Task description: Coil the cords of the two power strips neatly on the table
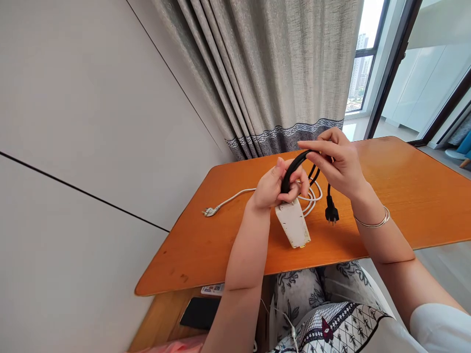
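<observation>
Black cable (293,169), arched, lower end inside curled left grip (270,187), top pinched by right grip (340,162)

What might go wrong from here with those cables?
Loops of black cable hang close to the coiled white cable, so the two could tangle. The black plug dangles below the right hand and might swing against the white block. The bent black cable might spring open if the left hand loosens.
</observation>
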{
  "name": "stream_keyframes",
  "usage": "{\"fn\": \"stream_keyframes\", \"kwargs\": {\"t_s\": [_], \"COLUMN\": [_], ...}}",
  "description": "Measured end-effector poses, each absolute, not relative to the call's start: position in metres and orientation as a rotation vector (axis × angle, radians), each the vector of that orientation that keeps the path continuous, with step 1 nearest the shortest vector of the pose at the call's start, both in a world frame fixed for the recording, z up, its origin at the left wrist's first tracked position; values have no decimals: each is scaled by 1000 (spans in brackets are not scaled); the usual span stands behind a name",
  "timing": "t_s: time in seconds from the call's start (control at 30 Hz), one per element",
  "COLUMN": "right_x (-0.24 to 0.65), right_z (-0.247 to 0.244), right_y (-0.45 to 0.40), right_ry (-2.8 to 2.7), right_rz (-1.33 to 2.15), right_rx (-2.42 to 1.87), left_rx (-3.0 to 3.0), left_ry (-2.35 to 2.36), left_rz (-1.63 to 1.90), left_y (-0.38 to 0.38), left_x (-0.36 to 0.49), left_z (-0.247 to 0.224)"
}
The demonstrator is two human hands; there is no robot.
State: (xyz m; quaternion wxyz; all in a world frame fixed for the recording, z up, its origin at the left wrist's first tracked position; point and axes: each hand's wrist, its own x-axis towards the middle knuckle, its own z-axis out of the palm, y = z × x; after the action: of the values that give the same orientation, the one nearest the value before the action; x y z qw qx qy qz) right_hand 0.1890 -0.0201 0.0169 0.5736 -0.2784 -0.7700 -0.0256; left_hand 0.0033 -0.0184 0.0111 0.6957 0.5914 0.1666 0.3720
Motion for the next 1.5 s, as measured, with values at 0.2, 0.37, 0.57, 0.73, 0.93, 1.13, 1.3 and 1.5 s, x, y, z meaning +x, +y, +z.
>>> {"fn": "stream_keyframes", "kwargs": {"t_s": [0.2,0.37,0.57,0.73,0.93,1.13,1.3,1.5], "right_x": [190,182,175,179,186,181,168,159], "right_z": [17,7,8,7,1,4,1,2], "right_y": [-8,3,-5,-7,-2,-8,-10,-22], "right_ry": [-1812,-1874,-2233,-2314,-2187,-2159,-2033,-2031], "right_rz": [173,577,742,689,639,481,284,93], "right_rx": [-635,-669,-960,-1105,-923,-805,-797,-911], "left_rx": [1037,882,881,880,966,1041,1040,1121], "left_ry": [350,362,285,324,473,437,367,556], "left_rz": [941,1245,1514,1649,1807,1886,1862,1877], "left_y": [-23,-22,-19,-18,-15,-11,-8,-10], "left_x": [3,2,-3,-7,-9,-8,-8,4], "left_z": [15,25,35,38,39,32,29,26]}}
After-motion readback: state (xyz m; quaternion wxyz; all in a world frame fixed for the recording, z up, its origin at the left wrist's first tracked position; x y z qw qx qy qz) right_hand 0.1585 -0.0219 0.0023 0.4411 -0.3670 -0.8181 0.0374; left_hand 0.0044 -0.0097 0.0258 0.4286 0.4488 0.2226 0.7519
